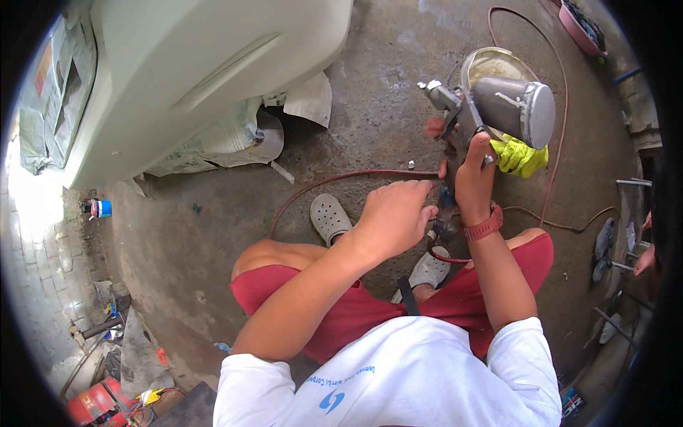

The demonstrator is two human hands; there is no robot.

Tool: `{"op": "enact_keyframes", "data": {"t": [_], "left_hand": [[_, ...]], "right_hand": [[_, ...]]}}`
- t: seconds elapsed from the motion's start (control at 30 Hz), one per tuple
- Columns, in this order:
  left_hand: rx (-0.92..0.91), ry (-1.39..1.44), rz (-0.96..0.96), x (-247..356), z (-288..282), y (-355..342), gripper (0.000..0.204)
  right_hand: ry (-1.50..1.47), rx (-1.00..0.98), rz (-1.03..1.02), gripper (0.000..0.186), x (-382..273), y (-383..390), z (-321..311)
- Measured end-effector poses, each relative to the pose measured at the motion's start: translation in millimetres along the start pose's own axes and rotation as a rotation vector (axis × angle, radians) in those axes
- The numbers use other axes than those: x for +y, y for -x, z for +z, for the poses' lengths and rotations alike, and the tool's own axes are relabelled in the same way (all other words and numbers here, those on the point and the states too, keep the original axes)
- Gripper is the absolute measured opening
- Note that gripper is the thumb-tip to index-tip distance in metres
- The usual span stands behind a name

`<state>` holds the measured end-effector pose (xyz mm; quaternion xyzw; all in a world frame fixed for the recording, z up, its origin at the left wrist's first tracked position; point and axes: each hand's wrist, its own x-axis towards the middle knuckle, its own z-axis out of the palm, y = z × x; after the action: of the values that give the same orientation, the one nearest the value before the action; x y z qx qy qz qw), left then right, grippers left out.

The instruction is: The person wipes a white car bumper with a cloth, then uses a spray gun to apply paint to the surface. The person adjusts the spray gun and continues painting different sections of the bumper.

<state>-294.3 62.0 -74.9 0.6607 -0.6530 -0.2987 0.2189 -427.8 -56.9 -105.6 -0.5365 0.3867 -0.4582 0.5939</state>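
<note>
My right hand (472,171), a red watch on its wrist, is closed around the handle of a metal spray gun (462,114). The gun's grey cup (512,107) lies tilted to the right, white paint streaked on its side. My left hand (397,215) is beside the lower end of the handle, its fingers curled by a small bluish fitting (447,197). Whatever its fingertips pinch is hidden. Just below is a hose coupler (434,231) on a red hose (449,260).
A pale car body panel (213,64) fills the upper left, with masking newspaper (235,139) beneath it. Behind the gun stand a white bucket (498,58) and a yellow-green cloth (523,158). Red hose (334,175) crosses the floor. Another person's hand (644,260) shows at far right.
</note>
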Motion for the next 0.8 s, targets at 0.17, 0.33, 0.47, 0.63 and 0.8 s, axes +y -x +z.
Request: {"op": "enact_keyframes", "data": {"t": [0.17,0.33,0.47,0.63,0.8], "left_hand": [[-0.096,0.582,-0.206,-17.3,14.0,-7.2,0.023],[-0.06,0.728,-0.284,-46.0,26.9,-3.6,0.017],[0.04,0.678,-0.257,-58.4,26.8,7.4,0.004],[0.031,0.647,-0.352,-59.5,25.1,14.4,0.008],[0.053,0.639,-0.424,-56.8,28.2,12.1,0.015]], "right_hand": [[-0.072,-0.21,0.047,0.068,3.4,9.7,-3.9],[-0.166,-0.431,0.074,0.065,0.8,-1.7,9.7],[-0.301,-0.547,0.125,0.064,4.0,-4.0,24.0],[-0.223,-0.653,0.014,0.06,13.8,-11.0,29.3],[-0.155,-0.702,0.016,0.06,13.5,-17.5,32.2]]}}
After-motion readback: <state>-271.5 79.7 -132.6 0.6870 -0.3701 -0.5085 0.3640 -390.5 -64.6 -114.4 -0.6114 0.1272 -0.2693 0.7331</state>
